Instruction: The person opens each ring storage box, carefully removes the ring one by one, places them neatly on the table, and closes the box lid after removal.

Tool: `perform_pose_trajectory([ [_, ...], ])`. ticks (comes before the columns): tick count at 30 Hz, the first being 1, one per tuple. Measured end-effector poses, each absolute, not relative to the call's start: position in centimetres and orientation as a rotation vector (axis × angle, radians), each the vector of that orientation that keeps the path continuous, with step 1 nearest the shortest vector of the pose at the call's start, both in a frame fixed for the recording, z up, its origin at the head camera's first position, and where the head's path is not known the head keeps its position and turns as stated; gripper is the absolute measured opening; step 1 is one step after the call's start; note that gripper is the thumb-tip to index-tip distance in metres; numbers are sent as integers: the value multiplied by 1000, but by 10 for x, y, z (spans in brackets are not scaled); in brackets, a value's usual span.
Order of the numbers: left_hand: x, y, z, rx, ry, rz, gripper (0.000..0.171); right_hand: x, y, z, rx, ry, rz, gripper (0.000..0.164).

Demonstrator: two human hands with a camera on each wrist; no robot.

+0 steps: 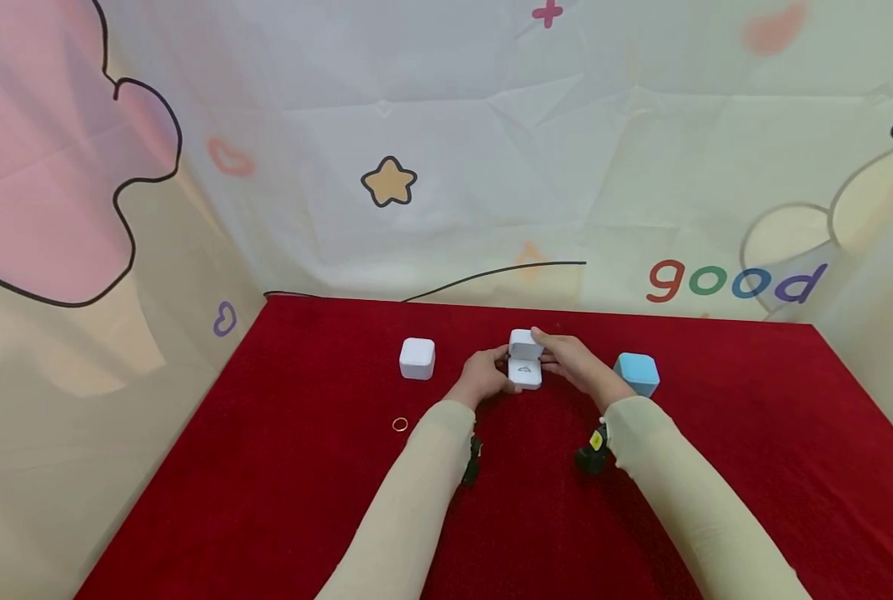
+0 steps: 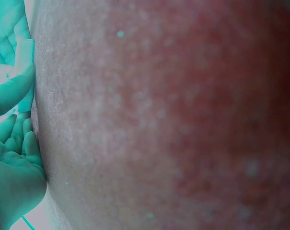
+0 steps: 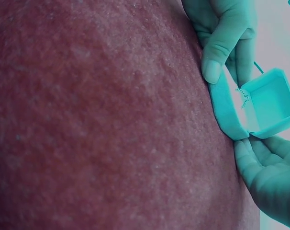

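Between my two hands stands a white ring box (image 1: 524, 381) on the red cloth, its lid raised. Inside it sits a silver-coloured ring (image 1: 524, 368), upright in the white lining. My left hand (image 1: 482, 377) grips the base from the left, thumb at the front corner and fingers at the side. From the right, my right hand (image 1: 577, 360) holds the box, one digit on the lid's top edge and the other fingertips along its right side. The right wrist view shows the opened lid (image 3: 272, 103) and fingertips against the hinge end.
A closed white box (image 1: 417, 358) stands to the left, and a light-blue box (image 1: 639, 372) is beside my right wrist. Near my left forearm lies a gold ring (image 1: 400, 431) on the red cloth (image 1: 303, 467). A printed curtain (image 1: 476, 167) hangs behind the table.
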State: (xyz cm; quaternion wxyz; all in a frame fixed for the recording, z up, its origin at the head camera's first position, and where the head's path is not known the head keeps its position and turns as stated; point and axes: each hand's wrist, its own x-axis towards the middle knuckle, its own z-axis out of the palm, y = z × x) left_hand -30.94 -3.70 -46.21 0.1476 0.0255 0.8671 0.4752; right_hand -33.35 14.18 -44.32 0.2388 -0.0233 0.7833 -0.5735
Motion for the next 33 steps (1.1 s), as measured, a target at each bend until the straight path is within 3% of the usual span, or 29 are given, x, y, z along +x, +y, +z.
perform_pose_trajectory([
  [14,-308,-36,-461,68,2493,1377,75,-328,147,-442,-31,2169,-1657,72],
  [33,-309,-36,-463,76,2502,1378,76,-308,153,-436,125,2351,-1839,54],
])
